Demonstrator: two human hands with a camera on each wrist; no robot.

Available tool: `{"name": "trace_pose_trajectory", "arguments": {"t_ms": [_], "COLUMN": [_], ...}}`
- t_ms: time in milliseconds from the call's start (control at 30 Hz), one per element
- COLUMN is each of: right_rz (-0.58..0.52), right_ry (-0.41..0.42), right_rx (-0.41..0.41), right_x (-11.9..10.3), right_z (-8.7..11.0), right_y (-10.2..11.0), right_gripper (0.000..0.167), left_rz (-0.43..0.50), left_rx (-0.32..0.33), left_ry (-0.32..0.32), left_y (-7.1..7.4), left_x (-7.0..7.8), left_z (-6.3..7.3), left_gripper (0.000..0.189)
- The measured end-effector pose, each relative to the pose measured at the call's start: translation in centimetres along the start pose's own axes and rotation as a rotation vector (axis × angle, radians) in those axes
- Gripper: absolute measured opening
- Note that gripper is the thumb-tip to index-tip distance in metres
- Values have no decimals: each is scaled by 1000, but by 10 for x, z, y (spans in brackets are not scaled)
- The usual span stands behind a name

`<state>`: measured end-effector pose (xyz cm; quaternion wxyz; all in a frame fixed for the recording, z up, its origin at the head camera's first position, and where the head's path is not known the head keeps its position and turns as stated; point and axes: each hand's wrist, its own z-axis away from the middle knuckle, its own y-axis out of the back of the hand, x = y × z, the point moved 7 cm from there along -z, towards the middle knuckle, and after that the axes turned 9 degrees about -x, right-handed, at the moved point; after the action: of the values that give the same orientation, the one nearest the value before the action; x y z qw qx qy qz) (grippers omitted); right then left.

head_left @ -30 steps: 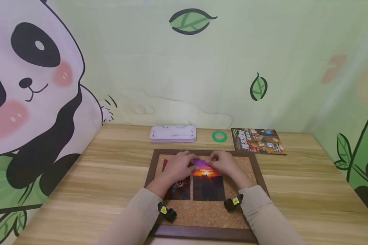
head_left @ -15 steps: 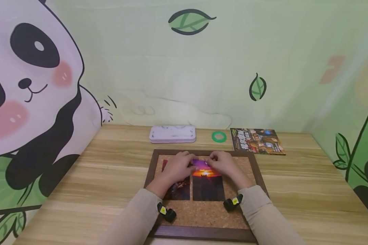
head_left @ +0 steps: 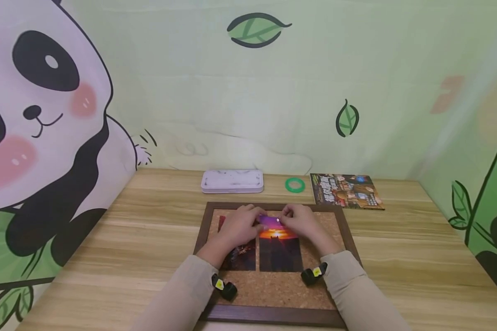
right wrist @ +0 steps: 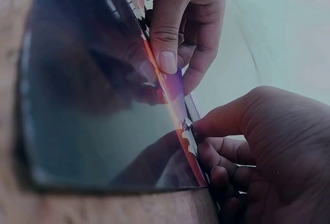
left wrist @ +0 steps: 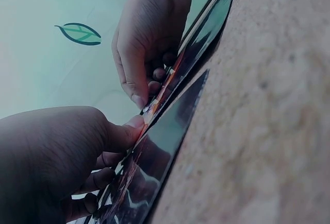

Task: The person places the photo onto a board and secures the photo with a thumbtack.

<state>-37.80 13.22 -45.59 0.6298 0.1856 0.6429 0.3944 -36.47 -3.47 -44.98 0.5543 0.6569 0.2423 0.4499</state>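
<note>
A dark-framed corkboard (head_left: 290,289) lies on the wooden table. Two photos are side by side on it: a dark one (head_left: 242,257) at left, partly covered by my left forearm, and a sunset photo (head_left: 279,253) at right. My left hand (head_left: 242,224) holds the sunset photo's upper left corner, its thumb (right wrist: 166,54) flat on the print and the other fingers bent. At the same photo's top edge, my right hand (head_left: 301,221) pinches a small shiny pushpin (head_left: 278,219) between thumb and forefinger. The fingers hide most of this pin.
Behind the board stand a white tin case (head_left: 233,181), a green tape ring (head_left: 295,185) and a colourful booklet (head_left: 348,191). A panda-printed backdrop (head_left: 182,92) rises at the table's far edge. Black wrist cameras (head_left: 224,288) sit on both sleeves.
Both hands stay at the top of the sunset photo. The right fingers have shifted very slightly, and the shiny pin shows more clearly. The head view has drifted a little.
</note>
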Motion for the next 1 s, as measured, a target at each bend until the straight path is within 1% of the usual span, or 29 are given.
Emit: {"name": "trace_pose_trajectory", "arguments": {"t_ms": [333, 633, 1000], "right_rz": [-31, -60, -82], "right_ry": [-3, -12, -30], "right_rx": [-6, -12, -11], "right_x": [1, 1, 1], "right_z": [0, -1, 2], "right_y": [1, 1, 1], "right_gripper": [14, 13, 12], "left_rz": [-6, -11, -11], "left_rx": [7, -2, -2], "left_ry": [1, 10, -6], "left_y": [0, -2, -3], "left_x": [0, -1, -1], "left_z": [0, -1, -1], "left_gripper": [35, 36, 34]}}
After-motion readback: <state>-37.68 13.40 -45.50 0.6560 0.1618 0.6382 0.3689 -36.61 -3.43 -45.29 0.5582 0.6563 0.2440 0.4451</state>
